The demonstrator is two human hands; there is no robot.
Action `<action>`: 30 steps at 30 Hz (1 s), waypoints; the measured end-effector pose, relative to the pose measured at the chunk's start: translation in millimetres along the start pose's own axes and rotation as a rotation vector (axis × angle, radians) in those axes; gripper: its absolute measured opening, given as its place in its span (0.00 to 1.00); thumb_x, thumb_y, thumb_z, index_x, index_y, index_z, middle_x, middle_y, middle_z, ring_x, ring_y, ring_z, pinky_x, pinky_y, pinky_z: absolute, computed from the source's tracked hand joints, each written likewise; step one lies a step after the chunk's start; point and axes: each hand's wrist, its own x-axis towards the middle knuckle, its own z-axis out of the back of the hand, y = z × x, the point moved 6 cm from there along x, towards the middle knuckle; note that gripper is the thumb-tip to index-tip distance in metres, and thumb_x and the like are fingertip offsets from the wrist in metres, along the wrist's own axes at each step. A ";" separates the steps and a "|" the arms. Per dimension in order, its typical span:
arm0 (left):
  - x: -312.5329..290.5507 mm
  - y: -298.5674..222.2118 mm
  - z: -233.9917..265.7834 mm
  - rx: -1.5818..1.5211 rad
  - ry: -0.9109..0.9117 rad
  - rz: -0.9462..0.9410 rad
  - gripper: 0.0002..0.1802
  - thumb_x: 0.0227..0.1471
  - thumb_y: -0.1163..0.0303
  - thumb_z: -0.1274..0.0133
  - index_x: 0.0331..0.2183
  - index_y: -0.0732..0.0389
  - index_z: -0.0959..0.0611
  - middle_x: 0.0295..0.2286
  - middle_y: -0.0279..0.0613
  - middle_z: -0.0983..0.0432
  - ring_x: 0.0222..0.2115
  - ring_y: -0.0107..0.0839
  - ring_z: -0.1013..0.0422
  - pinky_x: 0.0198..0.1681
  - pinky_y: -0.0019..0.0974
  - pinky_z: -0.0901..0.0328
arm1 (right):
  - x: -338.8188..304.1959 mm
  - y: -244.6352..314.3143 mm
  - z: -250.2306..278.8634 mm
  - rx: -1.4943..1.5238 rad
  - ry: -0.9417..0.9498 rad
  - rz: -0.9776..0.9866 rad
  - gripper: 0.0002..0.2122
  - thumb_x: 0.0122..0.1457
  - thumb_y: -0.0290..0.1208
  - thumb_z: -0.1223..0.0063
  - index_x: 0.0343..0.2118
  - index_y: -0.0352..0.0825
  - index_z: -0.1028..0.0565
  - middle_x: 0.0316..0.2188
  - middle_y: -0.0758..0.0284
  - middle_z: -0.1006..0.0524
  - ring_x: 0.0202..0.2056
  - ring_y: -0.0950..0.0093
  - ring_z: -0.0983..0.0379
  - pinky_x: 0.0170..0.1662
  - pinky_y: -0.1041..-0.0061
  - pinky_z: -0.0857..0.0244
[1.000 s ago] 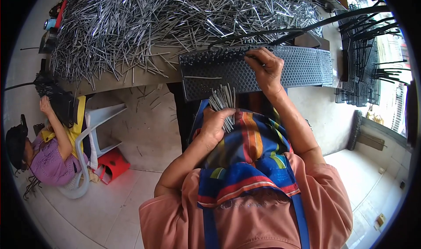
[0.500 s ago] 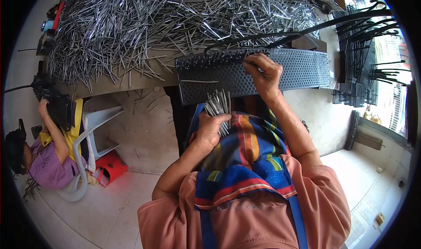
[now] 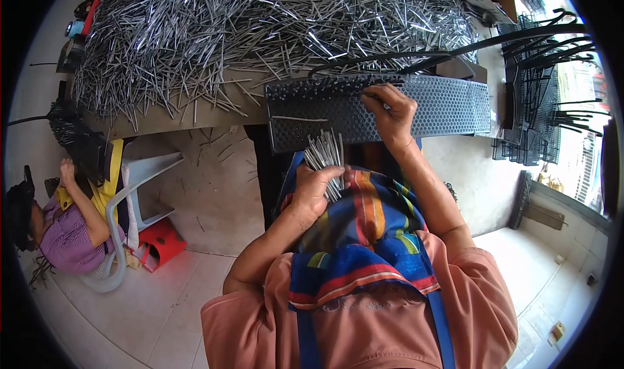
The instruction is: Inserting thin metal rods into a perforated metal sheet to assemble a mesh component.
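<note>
Perforated grey tray (image 3: 448, 105) at near tabletop edge: far-left rows pinned, most holes bare; right hand (image 3: 390, 112), fingers pinched on one metal pin, at the tray; left hand (image 3: 315, 187) clamped on pin bundle (image 3: 325, 158) at lap; pin heap (image 3: 260, 37) beyond.

Single view, head-worn fisheye, looks steeply down over the wearer's chest. Close in: left hand (image 3: 318, 187) near centre, right hand (image 3: 393, 112) at 1 o'clock on the perforated tray (image 3: 448, 105). Rod pile (image 3: 260, 37) fills 12 o'clock. Second person (image 3: 62, 229) at 8 o'clock, well apart. Straight edges bow toward the dark rim; no second view to overlap
</note>
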 end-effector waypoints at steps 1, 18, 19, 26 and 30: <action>-0.2 -0.4 -0.7 0.011 0.006 0.008 0.13 0.45 0.85 0.46 0.37 0.69 0.22 0.27 0.48 0.20 0.25 0.36 0.21 0.27 0.36 0.25 | 1.2 1.4 -3.5 -0.068 0.022 0.012 0.07 0.47 0.16 0.39 0.31 0.29 0.20 0.26 0.64 0.21 0.26 0.76 0.22 0.29 0.80 0.31; 0.1 -7.3 -6.7 0.023 0.039 -0.045 0.15 0.44 0.88 0.46 0.38 0.69 0.21 0.30 0.48 0.20 0.27 0.38 0.21 0.29 0.38 0.24 | -26.7 -6.2 -8.7 0.096 0.270 -0.332 0.07 0.47 0.22 0.37 0.30 0.30 0.20 0.22 0.64 0.21 0.25 0.78 0.25 0.27 0.77 0.34; -0.6 -10.1 -9.0 0.042 0.057 -0.089 0.16 0.43 0.88 0.47 0.39 0.69 0.21 0.30 0.48 0.20 0.27 0.38 0.21 0.29 0.37 0.23 | -42.9 -9.5 -21.7 0.297 0.516 -0.579 0.06 0.45 0.23 0.36 0.28 0.30 0.20 0.21 0.64 0.21 0.24 0.78 0.25 0.26 0.77 0.33; 0.6 -2.3 -10.9 0.062 0.077 -0.118 0.17 0.44 0.87 0.46 0.40 0.68 0.21 0.31 0.45 0.20 0.27 0.37 0.21 0.30 0.37 0.23 | -74.1 -5.5 -23.8 0.606 0.526 -0.964 0.04 0.53 0.23 0.39 0.24 0.31 0.23 0.15 0.75 0.29 0.18 0.88 0.37 0.19 0.84 0.46; 8.9 4.7 5.5 0.098 -0.026 -0.074 0.15 0.44 0.84 0.42 0.38 0.66 0.18 0.31 0.41 0.20 0.27 0.31 0.22 0.29 0.32 0.26 | -46.2 -15.6 15.8 0.525 -0.057 -0.664 0.04 0.55 0.22 0.43 0.24 0.32 0.23 0.18 0.76 0.29 0.19 0.87 0.38 0.23 0.85 0.45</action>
